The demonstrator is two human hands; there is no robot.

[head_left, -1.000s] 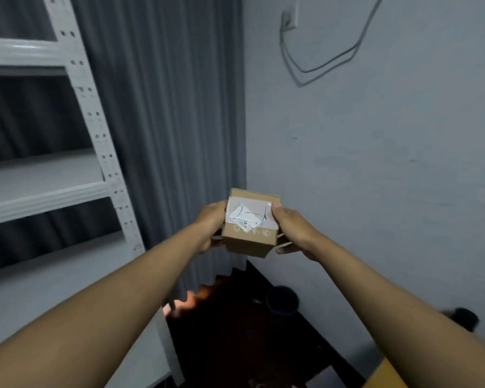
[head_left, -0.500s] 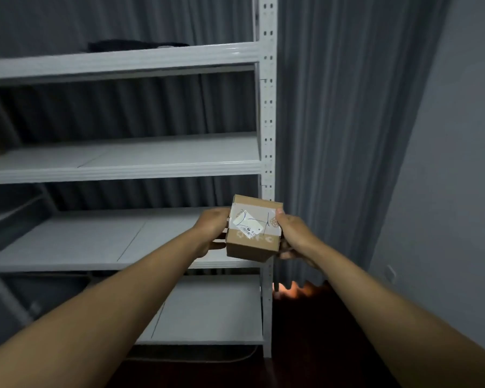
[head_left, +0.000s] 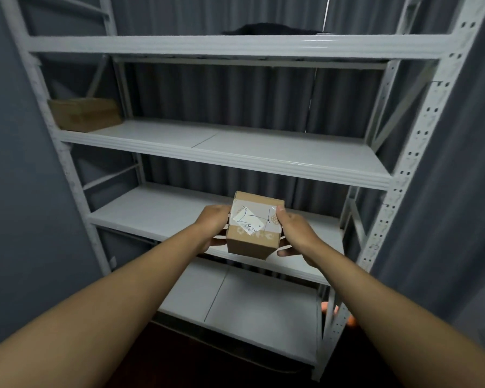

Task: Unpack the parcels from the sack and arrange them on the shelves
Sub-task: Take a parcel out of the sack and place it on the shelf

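I hold a small brown cardboard parcel with a white label and clear tape on top, out in front of the white metal shelving unit. My left hand grips its left side and my right hand grips its right side. The parcel hangs in the air at the height of the third shelf board, in front of its edge. A larger cardboard box lies at the far left end of the second shelf. The sack is out of view.
A dark object lies on the top shelf. Grey curtains hang behind and to the right of the unit. A grey wall stands on the left. The lowest shelf board sits near the dark floor.
My view has swung left from the wall and corner to face the shelving unit squarely. Both hands keep the same grip on the parcel, carried along to the shelves.
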